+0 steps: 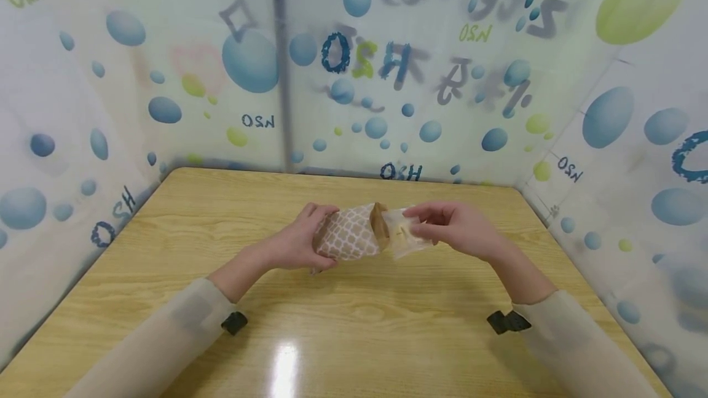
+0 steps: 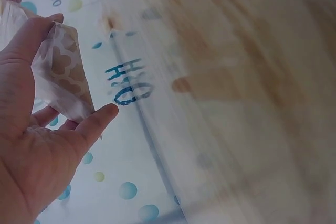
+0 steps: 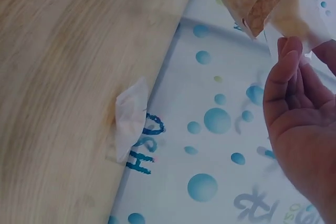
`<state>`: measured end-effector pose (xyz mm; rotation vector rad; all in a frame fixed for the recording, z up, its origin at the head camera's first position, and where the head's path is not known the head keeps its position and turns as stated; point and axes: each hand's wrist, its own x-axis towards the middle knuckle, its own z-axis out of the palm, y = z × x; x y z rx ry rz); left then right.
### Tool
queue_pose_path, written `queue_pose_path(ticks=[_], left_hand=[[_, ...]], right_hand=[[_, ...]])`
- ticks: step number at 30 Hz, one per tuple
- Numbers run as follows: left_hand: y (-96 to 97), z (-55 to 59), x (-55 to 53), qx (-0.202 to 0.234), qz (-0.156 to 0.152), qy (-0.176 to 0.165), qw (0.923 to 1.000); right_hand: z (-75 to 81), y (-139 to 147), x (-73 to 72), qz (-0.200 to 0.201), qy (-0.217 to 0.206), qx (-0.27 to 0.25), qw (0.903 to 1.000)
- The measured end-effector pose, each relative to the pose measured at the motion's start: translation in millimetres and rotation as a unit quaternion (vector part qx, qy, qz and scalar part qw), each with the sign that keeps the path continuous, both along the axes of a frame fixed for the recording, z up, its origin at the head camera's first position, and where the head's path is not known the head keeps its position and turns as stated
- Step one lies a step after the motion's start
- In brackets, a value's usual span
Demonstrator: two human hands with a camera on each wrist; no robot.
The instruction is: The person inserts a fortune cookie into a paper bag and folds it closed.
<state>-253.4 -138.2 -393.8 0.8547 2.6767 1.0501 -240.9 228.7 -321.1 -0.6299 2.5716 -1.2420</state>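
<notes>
A small brown paper bag (image 1: 348,235) with a white lattice pattern lies on its side, mouth facing right. My left hand (image 1: 295,241) holds its closed end, thumb on the near side and fingers on the far side. At the bag's open mouth is a translucent packet (image 1: 401,235) with something pale yellow inside. My right hand (image 1: 461,226) pinches the packet's right part between thumb and fingers. From the right wrist, the packet (image 3: 291,19) appears right beside the bag's brown opening (image 3: 262,6); whether its end reaches inside is hard to tell.
Both hands are over a wooden table (image 1: 354,312), enclosed by pale walls (image 1: 343,109) printed with blue and green bubbles. The right wrist view also has a whitish shape (image 3: 131,121) along the table's edge; I cannot tell what it is.
</notes>
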Motion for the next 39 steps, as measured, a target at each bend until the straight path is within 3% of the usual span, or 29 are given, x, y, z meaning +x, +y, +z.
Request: queue_pose_path(ticks=[9, 16, 24, 33, 39], left_hand=[[2.3, -1.9, 0.0, 0.000, -0.008, -0.002, 1.0000], [2.5, -1.3, 0.1, 0.000, -0.013, -0.003, 0.9999], [2.6, -3.1, -0.7, -0.003, -0.010, -0.001, 0.9999], [2.6, -1.0, 0.6, 0.002, -0.005, -0.010, 0.9999], [1.9, -3.1, -1.1, 0.006, -0.008, -0.013, 0.9999]], right_hand=[[4.7, -15, -8.5, 0.029, 0.035, 0.032, 0.9985], [1.6, -18, -13.1, 0.014, 0.042, 0.040, 0.9982], [-1.6, -26, -14.6, 0.010, 0.079, 0.038, 0.9961], [-0.5, -32, -11.0, -0.009, 0.074, 0.027, 0.9969], [-4.9, -32, -11.4, 0.000, 0.119, 0.038, 0.9921]])
